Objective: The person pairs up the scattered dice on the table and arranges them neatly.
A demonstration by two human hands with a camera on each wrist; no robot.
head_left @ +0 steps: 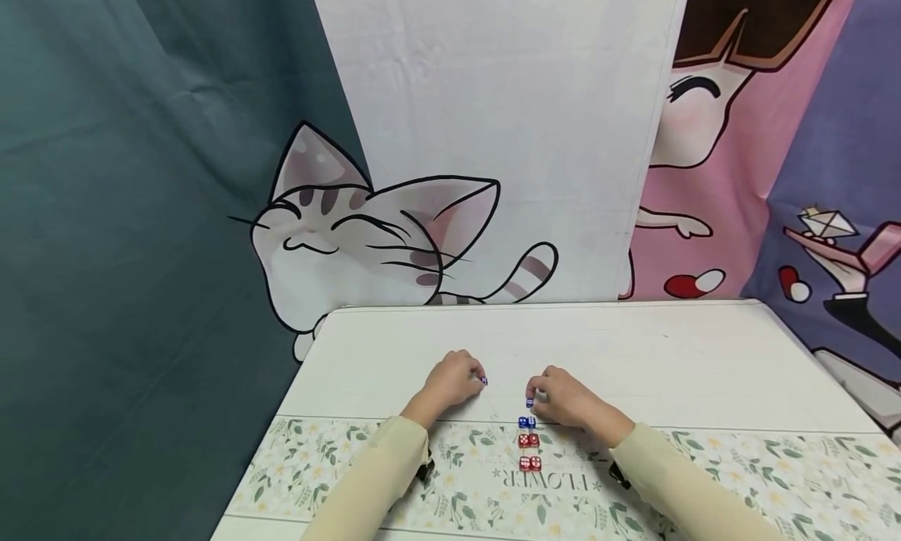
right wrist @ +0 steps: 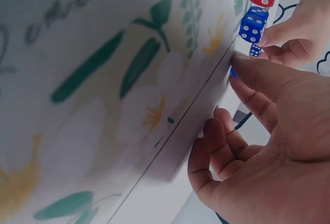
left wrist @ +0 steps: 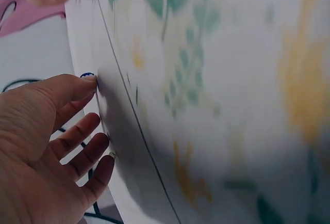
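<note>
Between thumb and index finger my left hand (head_left: pixel 456 377) pinches a blue die (head_left: pixel 483 381) over the white part of the table. In the left wrist view only a sliver of that blue die (left wrist: pixel 87 74) shows past the thumb tip. My right hand (head_left: pixel 563 396) pinches another blue die (head_left: pixel 529 403), mostly covered by the thumb in the right wrist view. Just nearer than it, a pair of blue dice (head_left: pixel 526 422) sits side by side. Below them are a pair of red dice (head_left: pixel 529 440) and a further red pair (head_left: pixel 530 463), lined up in a column.
The white table (head_left: pixel 605 345) carries a flowered band (head_left: pixel 310 463) with printed lettering across its near part. Behind the far edge hangs a printed curtain (head_left: pixel 507 134) with a cat drawing. A dark green curtain (head_left: pixel 141 291) hangs at the left.
</note>
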